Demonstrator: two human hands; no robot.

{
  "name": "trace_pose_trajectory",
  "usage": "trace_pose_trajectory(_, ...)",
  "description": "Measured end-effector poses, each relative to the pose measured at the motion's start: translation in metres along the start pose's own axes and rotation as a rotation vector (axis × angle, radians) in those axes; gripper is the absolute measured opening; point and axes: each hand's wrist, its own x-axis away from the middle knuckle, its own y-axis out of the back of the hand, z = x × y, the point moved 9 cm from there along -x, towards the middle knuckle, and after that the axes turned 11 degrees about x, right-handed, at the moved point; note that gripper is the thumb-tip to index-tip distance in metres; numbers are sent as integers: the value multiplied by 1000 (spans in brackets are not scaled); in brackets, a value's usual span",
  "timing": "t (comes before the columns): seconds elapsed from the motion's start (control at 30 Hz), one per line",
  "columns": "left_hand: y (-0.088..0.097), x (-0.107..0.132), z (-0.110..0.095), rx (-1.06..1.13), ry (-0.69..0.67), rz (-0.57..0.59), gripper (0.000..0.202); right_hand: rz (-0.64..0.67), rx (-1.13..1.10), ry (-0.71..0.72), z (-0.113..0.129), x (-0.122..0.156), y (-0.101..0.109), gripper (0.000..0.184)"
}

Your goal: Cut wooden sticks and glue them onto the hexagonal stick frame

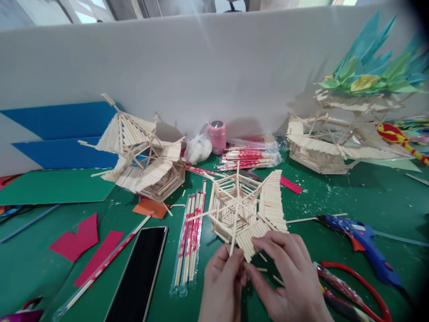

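1. Left hand point(223, 281), closest to the lens at the bottom edge, has thumb and forefinger pinched shut on a thin wooden stick point(233, 232) that rises toward the middle of the hexagonal stick model point(234, 197).
2. The right hand point(288, 277) sits beside it, the two thumbs touching. Its fingers curve over the model's near roof panel point(251, 237). Whether they clamp the panel or merely rest on it cannot be determined.
3. The model stands on the green table mat point(351, 197), just beyond both hands, between the chopstick packs point(191, 237) and the blue glue gun point(363, 239).
4. Judgement: the stick is slender and gripped low, so a light pinch is advisable, with the right hand steadying the panel so the neighbouring spokes are not levered loose.
5. Hazards at the edges:
   - The red-handled scissors point(355, 281) lie just beside the right wrist.
   - The glue gun's nozzle points toward the model.
   - A phone point(139, 273) lies near the left forearm.
   - Loose offcuts sit under the hands.
6. Open room: bare mat shows right of the model, before a larger stick building point(321, 143). Another finished model point(140, 156) stands to the left rear. A white partition point(201, 67) closes the far side.
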Motion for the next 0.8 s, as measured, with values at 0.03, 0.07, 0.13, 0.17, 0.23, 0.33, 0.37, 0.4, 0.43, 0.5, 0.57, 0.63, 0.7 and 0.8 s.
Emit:
trace_pose_trajectory(0.03, 0, 0, 0, -1, 0, 2, 11, 0, 0, 0, 0, 0, 0, 28)
trace_pose_trajectory(0.07, -1, 0, 0, -3, -1, 7, 12, -1, 1, 3, 0, 0, 0, 28)
trace_pose_trajectory(0.13, -1, 0, 1, -4, -4, 13, 12, -5, 3, 2, 0, 0, -1, 28)
trace_pose_trajectory(0.17, -1, 0, 1, -5, -4, 13, 12, -8, 3, 0, 0, -1, 0, 27)
trace_pose_trajectory(0.23, 0, -1, 1, -8, -3, 8, 12, -14, 4, -1, 0, -1, 0, 27)
trace_pose_trajectory(0.33, 1, -2, 2, -12, 0, 10, 10, -14, -2, -3, 0, 0, 0, 27)
trace_pose_trajectory(0.37, 0, -2, 2, -13, 0, 13, 10, -12, -6, -6, 0, 0, 0, 27)
trace_pose_trajectory(0.4, 0, -2, 2, -12, -1, 16, 10, -10, -10, -8, -1, -1, 0, 26)
trace_pose_trajectory(0.43, 0, -2, 2, -11, 0, 17, 10, -8, -12, -10, -1, -1, -1, 26)
trace_pose_trajectory(0.5, 0, -2, 2, -8, 0, 15, 10, -6, -8, -13, -1, -1, -1, 26)
trace_pose_trajectory(0.57, 0, -1, 2, -7, -3, 16, 10, -4, -2, -16, -1, -1, -1, 26)
trace_pose_trajectory(0.63, -1, -1, 1, -15, -9, 21, 10, -1, -2, -20, -1, -2, -1, 26)
trace_pose_trajectory(0.7, -1, 0, 0, -25, -14, 24, 10, 2, -3, -22, -1, -2, -2, 25)
trace_pose_trajectory(0.8, -1, -1, 0, -31, -18, 22, 12, 6, 6, -21, 0, -2, -2, 25)
